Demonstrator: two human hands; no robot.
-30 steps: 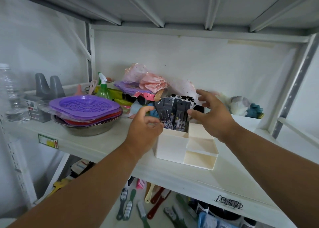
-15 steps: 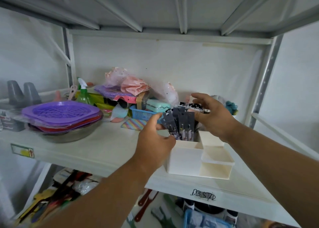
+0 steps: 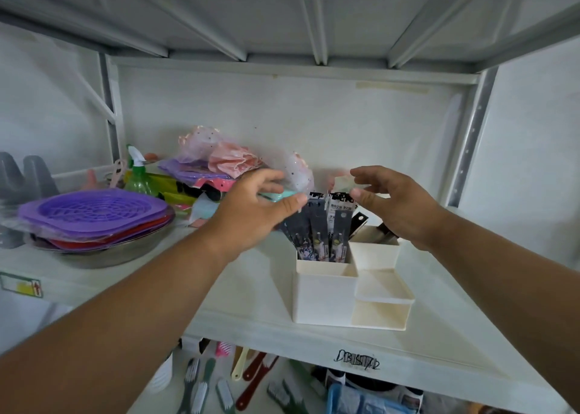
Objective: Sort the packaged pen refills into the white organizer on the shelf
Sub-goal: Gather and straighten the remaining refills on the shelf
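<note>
The white organizer (image 3: 323,294) stands on the shelf (image 3: 238,329), right of centre. Several dark pen refill packs (image 3: 320,234) stand upright in its tall back-left compartment. More dark packs (image 3: 387,236) show in the back-right compartment, partly hidden by my right wrist. My left hand (image 3: 257,209) hovers at the left of the pack tops with fingers spread, its thumb touching the leftmost pack. My right hand (image 3: 395,203) is at the right of the tops with fingers loosely spread. Its thumb and index finger bracket a clear hang tab without closing on it.
A stack of purple and red strainers (image 3: 94,212) sits in a steel bowl at the left. A green spray bottle (image 3: 139,178) and pink bags (image 3: 226,159) crowd the back. A metal upright (image 3: 470,137) bounds the right. Brushes (image 3: 201,385) lie on the shelf below.
The packs have gone down into the back-left compartment. Both hands have loosened from gripping the bundle and now sit spread at its top. The view has shifted left.
</note>
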